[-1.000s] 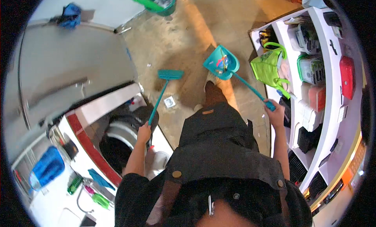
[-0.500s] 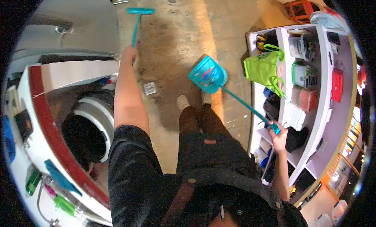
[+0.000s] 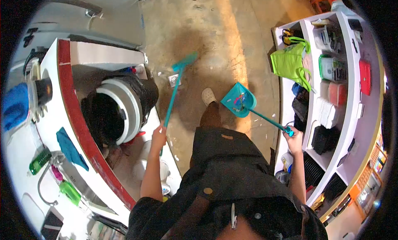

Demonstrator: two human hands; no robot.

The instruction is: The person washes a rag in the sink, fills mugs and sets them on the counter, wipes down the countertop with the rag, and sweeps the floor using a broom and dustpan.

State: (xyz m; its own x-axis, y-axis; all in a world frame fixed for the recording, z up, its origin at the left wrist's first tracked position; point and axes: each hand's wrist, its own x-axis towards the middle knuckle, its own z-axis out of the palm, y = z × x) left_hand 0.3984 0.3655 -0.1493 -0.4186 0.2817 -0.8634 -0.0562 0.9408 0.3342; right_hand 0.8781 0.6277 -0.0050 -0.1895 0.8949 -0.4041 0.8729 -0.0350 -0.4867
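Note:
My left hand [image 3: 159, 137] is closed around the long handle of a teal broom [image 3: 172, 100]. The broom's head is smeared by motion; it is over the floor beside the square drain cover [image 3: 174, 80]. At the right, my right hand [image 3: 294, 139] grips the end of the long handle of a teal dustpan [image 3: 251, 100]. Small colourful scraps [image 3: 239, 102] lie in the pan, too small to name. The dustpan is to the right of my pale clog [image 3: 208, 97], with its wide edge toward the upper left.
White shelves [image 3: 304, 37] line the right, holding a lime-green bag [image 3: 288, 62], boxes and a red case [image 3: 365, 77]. On the left, a counter with a red edge [image 3: 78, 107] stands over a large bin with a pale rim [image 3: 134, 111]. Concrete floor [image 3: 174, 28] lies ahead.
My left hand has drawn the broom back toward my body, its head now lower and turned at a slant. The dustpan remains in my right hand, its pan slightly farther right and lower in view.

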